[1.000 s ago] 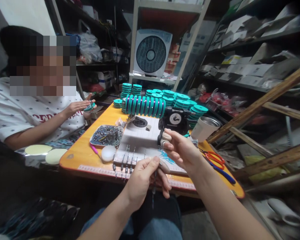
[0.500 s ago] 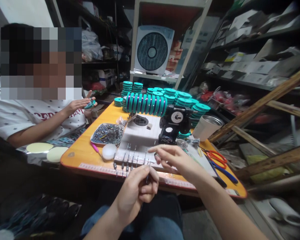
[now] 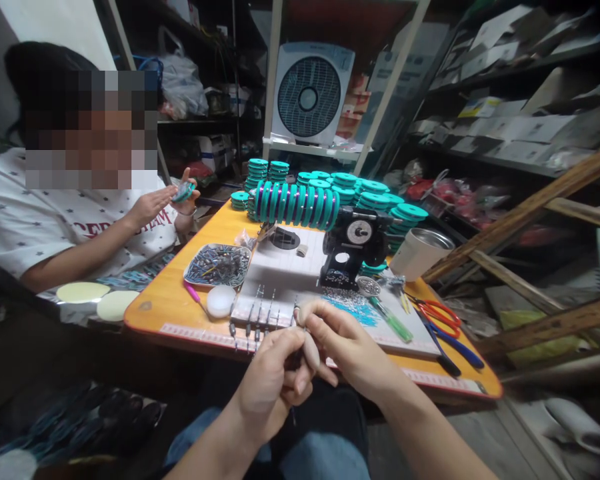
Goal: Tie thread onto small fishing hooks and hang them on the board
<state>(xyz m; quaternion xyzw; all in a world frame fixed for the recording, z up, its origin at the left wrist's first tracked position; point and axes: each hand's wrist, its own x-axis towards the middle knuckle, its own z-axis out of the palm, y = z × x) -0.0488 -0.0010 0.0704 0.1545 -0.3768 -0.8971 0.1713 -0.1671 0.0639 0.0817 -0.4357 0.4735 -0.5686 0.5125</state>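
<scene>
My left hand (image 3: 267,380) is closed in a pinch in front of the table's near edge. A thin dark strand hangs just below it, but what lies between the fingertips is hidden. Fingertip to fingertip with it, my right hand (image 3: 350,343) is also closed, and whatever it pinches is too small to name. Left of my hands, several thin dark strands with small dark barrel-shaped pieces (image 3: 249,330) lie over the edge of a white board (image 3: 300,270). Beyond, a row of teal spools (image 3: 295,205) sits on a shaft at a black stand (image 3: 347,247).
A tray of small dark parts (image 3: 187,272), a round white lid (image 3: 221,302) and a pink-handled tool (image 3: 193,291) lie left. On the right are a green-handled tool (image 3: 395,323), red-handled scissors (image 3: 445,320), blue pliers (image 3: 460,347) and a cup (image 3: 420,257). A co-worker (image 3: 145,213) holds a teal spool.
My right hand has moved down and inward from above the board to meet my left fingertips, and its fingers have closed. Blue bits and the green-handled tool are now uncovered. The view has shifted slightly.
</scene>
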